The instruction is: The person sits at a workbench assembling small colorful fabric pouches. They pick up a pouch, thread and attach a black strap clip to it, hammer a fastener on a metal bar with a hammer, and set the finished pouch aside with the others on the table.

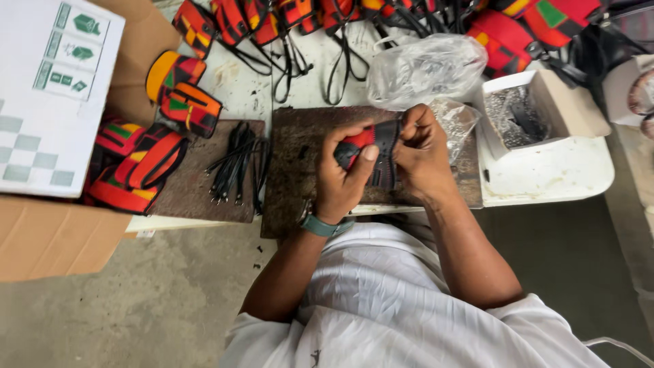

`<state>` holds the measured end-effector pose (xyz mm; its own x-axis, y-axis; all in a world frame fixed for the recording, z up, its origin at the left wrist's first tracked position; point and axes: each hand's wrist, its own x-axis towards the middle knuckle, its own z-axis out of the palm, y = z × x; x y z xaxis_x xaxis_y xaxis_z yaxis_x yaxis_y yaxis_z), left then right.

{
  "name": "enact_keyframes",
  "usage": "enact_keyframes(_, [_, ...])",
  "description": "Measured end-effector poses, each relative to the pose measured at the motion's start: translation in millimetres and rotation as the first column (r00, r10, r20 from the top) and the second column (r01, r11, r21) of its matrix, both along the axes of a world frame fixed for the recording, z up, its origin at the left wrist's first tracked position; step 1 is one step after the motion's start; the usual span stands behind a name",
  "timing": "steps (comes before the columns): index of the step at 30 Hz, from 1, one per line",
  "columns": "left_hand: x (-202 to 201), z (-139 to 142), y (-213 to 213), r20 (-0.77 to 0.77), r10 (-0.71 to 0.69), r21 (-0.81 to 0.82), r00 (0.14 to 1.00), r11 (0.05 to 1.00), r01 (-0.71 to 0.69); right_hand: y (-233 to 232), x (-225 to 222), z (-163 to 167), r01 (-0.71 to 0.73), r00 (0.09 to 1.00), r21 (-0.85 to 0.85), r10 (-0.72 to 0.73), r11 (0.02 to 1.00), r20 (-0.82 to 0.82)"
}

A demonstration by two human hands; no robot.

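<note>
My left hand (pixel 344 176) grips a small red, orange and black patterned pouch (pixel 364 142) just above a dark brown work board (pixel 294 163). My right hand (pixel 422 158) pinches the pouch's black zip edge from the right side. Both hands are closed on the pouch, which is partly hidden by my fingers. A teal watch sits on my left wrist.
Several black straps (pixel 235 167) lie on a second brown board. Finished patterned pouches (pixel 182 92) pile up at the left and along the back. A clear plastic bag (pixel 424 67), a white box of small metal parts (pixel 521 114) and a cardboard box (pixel 48 235) surround the boards.
</note>
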<state>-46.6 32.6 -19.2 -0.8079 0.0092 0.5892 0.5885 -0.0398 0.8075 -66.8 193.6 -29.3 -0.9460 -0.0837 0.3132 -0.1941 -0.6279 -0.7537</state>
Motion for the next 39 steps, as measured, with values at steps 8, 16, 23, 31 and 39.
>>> enact_keyframes(8, [-0.4,6.2,-8.1,0.058,-0.102,0.025,0.993,0.995,0.1,-5.2,5.7,6.0,0.03,0.999,-0.014,-0.03,0.999,-0.015])
enact_keyframes(16, [-1.0,-1.7,-2.2,-0.041,0.049,-0.07,0.998,0.996,-0.052,6.0,17.7,9.7,-0.005,0.997,0.022,0.003,1.0,0.083])
enact_keyframes(23, [-8.6,3.3,-0.9,0.049,0.064,-0.043,0.997,0.997,-0.062,81.4,-21.4,23.8,0.175,0.982,0.554,-0.186,0.814,-0.037])
enact_keyframes(31, [-14.6,1.3,-8.4,0.05,0.176,-0.045,0.983,0.984,-0.174,275.5,-163.3,16.2,0.743,0.275,0.51,-0.498,-0.433,-0.823])
enact_keyframes(39, [-27.8,-0.9,19.3,0.054,0.148,-0.015,0.988,0.989,-0.147,190.4,-158.4,7.4,0.738,0.32,0.498,-0.413,-0.455,-0.853])
